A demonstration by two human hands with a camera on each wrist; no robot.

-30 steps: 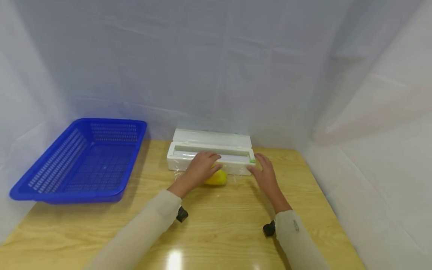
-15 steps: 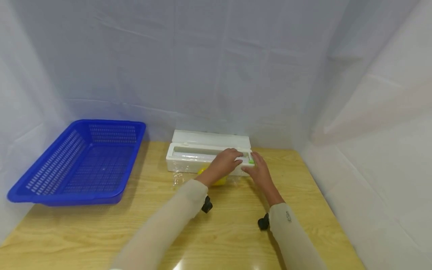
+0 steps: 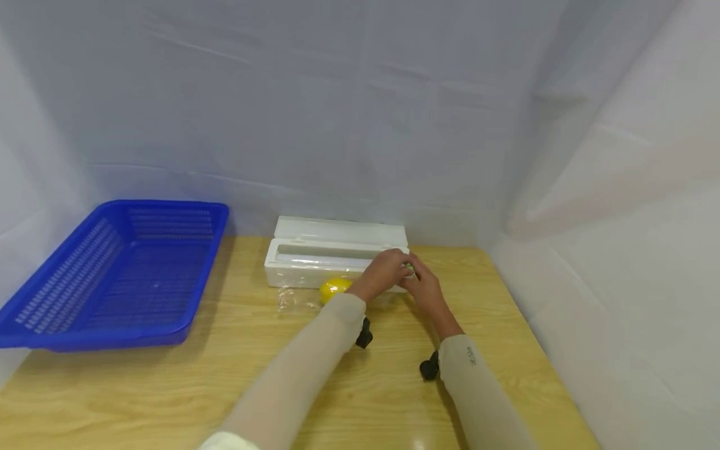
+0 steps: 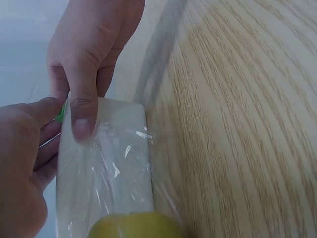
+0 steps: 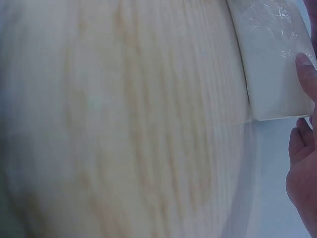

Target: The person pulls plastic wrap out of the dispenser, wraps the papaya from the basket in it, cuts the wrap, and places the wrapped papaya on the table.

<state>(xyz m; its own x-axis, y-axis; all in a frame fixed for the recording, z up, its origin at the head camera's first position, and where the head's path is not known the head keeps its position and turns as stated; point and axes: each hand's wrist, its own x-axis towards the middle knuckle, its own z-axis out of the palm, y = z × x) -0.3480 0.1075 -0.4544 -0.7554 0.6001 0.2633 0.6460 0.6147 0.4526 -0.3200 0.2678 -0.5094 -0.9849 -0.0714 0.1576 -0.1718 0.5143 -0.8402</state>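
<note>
Right hand (image 3: pixel 425 290): grips white box (image 3: pixel 306 275), right end. Left hand (image 3: pixel 384 274): at green slider (image 4: pixel 60 116), hold unclear. Risk: slack film (image 4: pixel 116 166) could snag.

basket (image 3: pixel 152 287) left of box (image 3: pixel 306 270), both on table (image 3: pixel 382 400); fruit (image 3: pixel 335 289) before box

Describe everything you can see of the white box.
The long white box, apparently plastic, sits on the wooden table, its lid open behind. A pale roll lies inside, clear film drapes down its front, and a green piece shows at its right end. The right hand grips that end; whether the left hand touches it is unclear.
</note>
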